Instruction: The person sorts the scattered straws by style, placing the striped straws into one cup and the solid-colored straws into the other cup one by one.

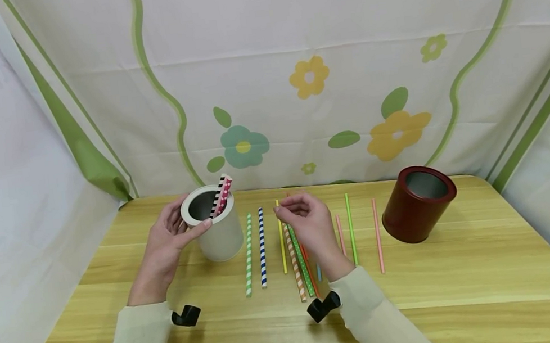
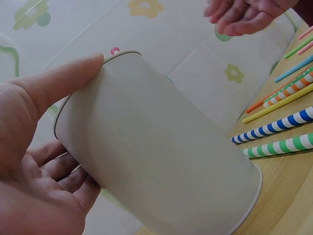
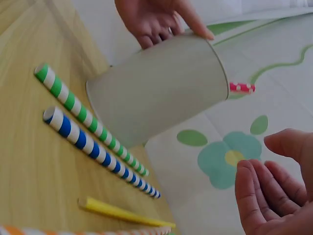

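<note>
My left hand holds a white can that stands on the table, its thumb on the rim and its fingers against the far left side. Two paper straws lean inside the can, a black-and-white striped straw and a pink straw with white dots. My right hand hovers over the row of straws with loosely bent fingers. Nothing sits between its thumb and fingers in the right wrist view. Closest to the can lie a green-striped straw and a blue-striped straw.
Below the right hand lie a yellow straw, an orange-striped straw, a green dotted straw and others. Farther right are a green straw and a pink straw. A dark red can stands at the right, before a flowered cloth.
</note>
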A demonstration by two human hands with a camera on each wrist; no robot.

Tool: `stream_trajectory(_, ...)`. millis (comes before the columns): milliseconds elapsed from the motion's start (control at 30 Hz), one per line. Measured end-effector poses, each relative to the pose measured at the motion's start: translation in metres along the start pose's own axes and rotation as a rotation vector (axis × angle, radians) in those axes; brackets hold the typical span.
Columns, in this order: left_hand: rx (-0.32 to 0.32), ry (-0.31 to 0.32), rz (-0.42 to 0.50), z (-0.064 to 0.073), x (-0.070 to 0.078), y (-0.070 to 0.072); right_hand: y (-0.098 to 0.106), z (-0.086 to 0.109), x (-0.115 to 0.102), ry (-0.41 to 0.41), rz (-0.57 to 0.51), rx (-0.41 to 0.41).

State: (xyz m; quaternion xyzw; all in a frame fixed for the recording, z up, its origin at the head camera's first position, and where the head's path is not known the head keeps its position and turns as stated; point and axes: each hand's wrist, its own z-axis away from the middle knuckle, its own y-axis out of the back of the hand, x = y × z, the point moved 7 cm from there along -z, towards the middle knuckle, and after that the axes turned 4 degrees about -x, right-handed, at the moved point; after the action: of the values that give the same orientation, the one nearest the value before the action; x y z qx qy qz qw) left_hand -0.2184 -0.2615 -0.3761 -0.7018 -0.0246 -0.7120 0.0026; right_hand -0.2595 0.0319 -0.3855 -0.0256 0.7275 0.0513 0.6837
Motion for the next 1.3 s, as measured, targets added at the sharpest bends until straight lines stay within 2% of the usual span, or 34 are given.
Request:
stream_trajectory(100,0.002,0.0,0.003,0.0,0.0,0.0,0.006,-0.002,0.013,-0.047,0.071,-0.014)
stream_trajectory(267,0.007,0.007,0.003,0.0,-0.001,0.001,0.015,-0.006,0.032,-0.133,0.274,-0.065)
stream_trajectory(367,0.006,0.012,-0.004,0.0,-0.001,0.001,0.019,-0.007,0.041,-0.17,0.34,-0.09)
stream_trajectory(467,0.003,0.012,-0.011,0.0,-0.001,0.0,0.021,-0.009,0.047,-0.188,0.357,-0.101)
stream_trajectory(633,0.002,0.011,-0.012,-0.001,-0.001,0.0,0.024,-0.011,0.053,-0.198,0.412,-0.074)
stream_trajectory(900,-0.001,0.002,0.001,-0.001,-0.002,0.0,0.023,-0.013,0.053,-0.174,0.516,-0.063)
stream_trajectory(1300,0.002,0.002,-0.001,-0.001,-0.001,0.0,0.019,-0.013,0.051,-0.176,0.542,-0.07)
